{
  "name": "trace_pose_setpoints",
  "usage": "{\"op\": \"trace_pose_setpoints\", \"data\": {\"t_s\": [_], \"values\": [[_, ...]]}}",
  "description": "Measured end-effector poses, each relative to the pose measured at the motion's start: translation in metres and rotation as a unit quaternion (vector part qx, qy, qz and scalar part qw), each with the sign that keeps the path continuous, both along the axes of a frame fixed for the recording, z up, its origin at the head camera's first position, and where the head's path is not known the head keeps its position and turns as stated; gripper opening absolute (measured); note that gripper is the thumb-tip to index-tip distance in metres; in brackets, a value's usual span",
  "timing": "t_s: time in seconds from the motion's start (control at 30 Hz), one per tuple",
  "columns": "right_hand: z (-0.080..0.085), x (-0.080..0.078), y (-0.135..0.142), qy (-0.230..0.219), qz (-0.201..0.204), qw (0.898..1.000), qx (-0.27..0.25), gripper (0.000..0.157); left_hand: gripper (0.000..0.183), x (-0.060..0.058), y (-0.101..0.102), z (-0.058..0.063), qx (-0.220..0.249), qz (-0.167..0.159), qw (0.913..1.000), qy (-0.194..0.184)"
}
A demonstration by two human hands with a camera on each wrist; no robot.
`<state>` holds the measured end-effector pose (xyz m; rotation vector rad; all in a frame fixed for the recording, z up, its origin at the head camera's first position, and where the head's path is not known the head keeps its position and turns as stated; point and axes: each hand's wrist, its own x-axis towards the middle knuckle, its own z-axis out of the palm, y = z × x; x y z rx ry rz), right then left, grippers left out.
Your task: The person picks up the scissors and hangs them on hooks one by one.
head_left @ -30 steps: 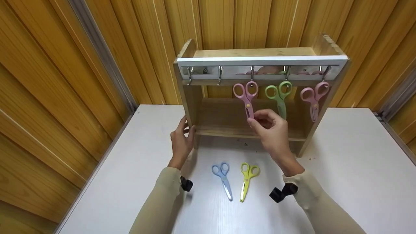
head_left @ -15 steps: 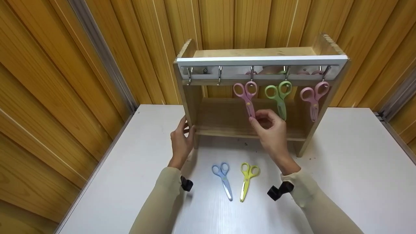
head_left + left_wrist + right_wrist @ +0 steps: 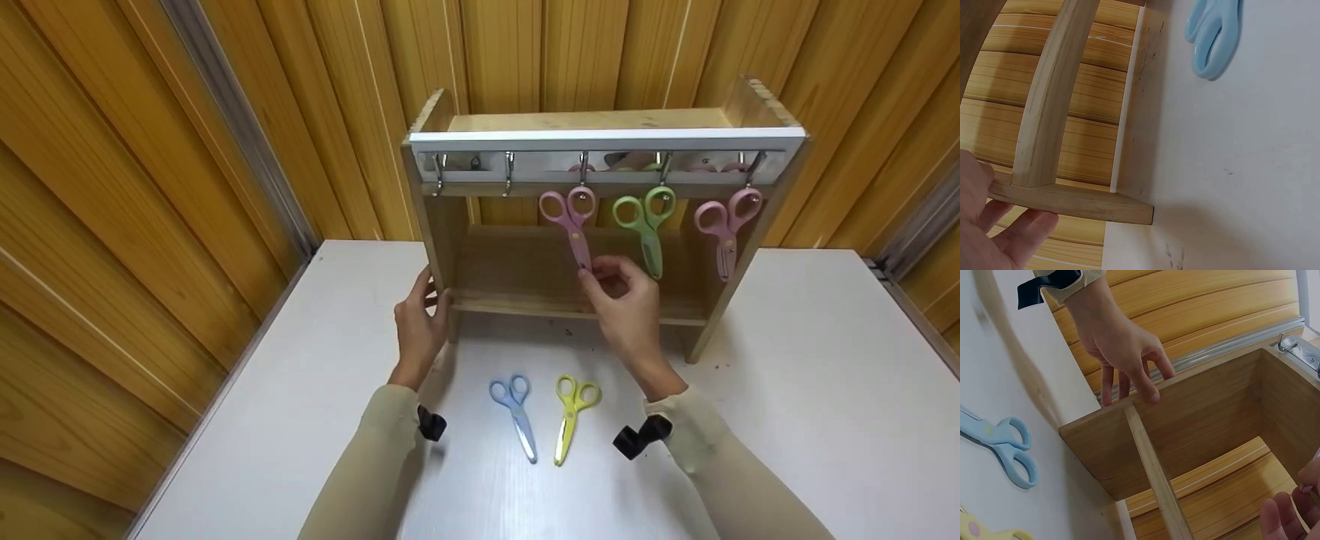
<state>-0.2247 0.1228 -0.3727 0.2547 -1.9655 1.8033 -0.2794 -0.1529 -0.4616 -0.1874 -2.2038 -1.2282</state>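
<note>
In the head view my right hand (image 3: 628,304) pinches the blade tip of the middle pink scissors (image 3: 576,234) between thumb and forefinger. One of their finger loops hangs on the middle hook (image 3: 583,169) of the metal hook rail. My left hand (image 3: 420,330) grips the left side panel of the wooden shelf (image 3: 517,307) near its lower board. In the left wrist view the left thumb and fingers lie on either side of the panel edge (image 3: 1081,202). Green scissors (image 3: 645,225) and another pink pair (image 3: 726,229) hang on hooks to the right.
Blue scissors (image 3: 516,412) and yellow scissors (image 3: 571,416) lie on the white table (image 3: 300,450) in front of the shelf. Two hooks at the left, including the second hook (image 3: 508,176), carry nothing. Wood-look panels (image 3: 495,60) stand close behind.
The blade tip of the middle pink scissors has swung slightly right with my right hand, and the right forearm has shifted a little left. My left hand stays in place.
</note>
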Motion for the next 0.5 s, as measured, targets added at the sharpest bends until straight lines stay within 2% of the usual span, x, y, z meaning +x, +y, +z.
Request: {"op": "trace_pose_setpoints", "data": {"t_s": [0.23, 0.5], "values": [[-0.001, -0.0003, 0.0012, 0.015, -0.015, 1.0, 0.015, 0.015, 0.05, -0.0001, 0.0002, -0.0001, -0.005, 0.003, 0.9999, 0.012], [-0.0013, -0.0003, 0.0015, 0.015, -0.011, 1.0, 0.009, 0.015, 0.05, -0.0004, 0.0, 0.0005, -0.007, 0.004, 0.9999, 0.011]]}}
